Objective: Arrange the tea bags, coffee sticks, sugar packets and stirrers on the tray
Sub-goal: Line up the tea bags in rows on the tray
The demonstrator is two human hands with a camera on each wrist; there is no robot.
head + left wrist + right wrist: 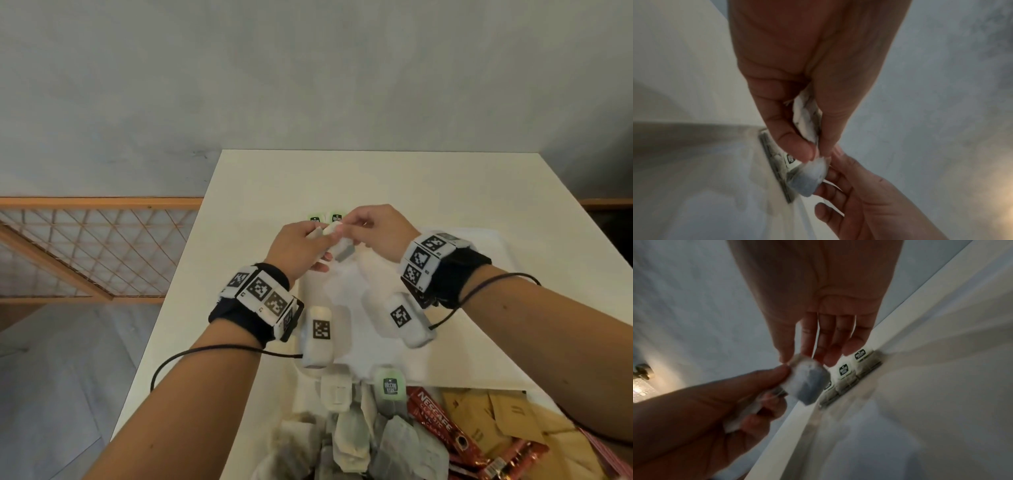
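Both hands — left hand (pixel 298 247), right hand (pixel 378 230) — pinch 1 tea bag (pixel 343 249).

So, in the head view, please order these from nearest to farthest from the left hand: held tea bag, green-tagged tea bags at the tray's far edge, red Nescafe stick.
1. Held tea bag, in the left hand's fingers.
2. Green-tagged tea bags, just beyond, at the tray's far edge.
3. Red Nescafe stick, near edge, lower right.

Looks like a plain room in a home or small guest lodging, hard to say which. A bare grey plaster wall (pixel 308 75) fills the far side, a white table (pixel 445 192) stands against it, and on the left there's a wooden lattice railing (pixel 85 246) over pale grey floorboards (pixel 61 377). At the near edge, a hospitality heap: tea bags (pixel 352 442), red coffee sticks (pixel 442 425), brown sugar packets (pixel 479 414). A warm wall lamp (pixel 641 382) glows in the right wrist view.
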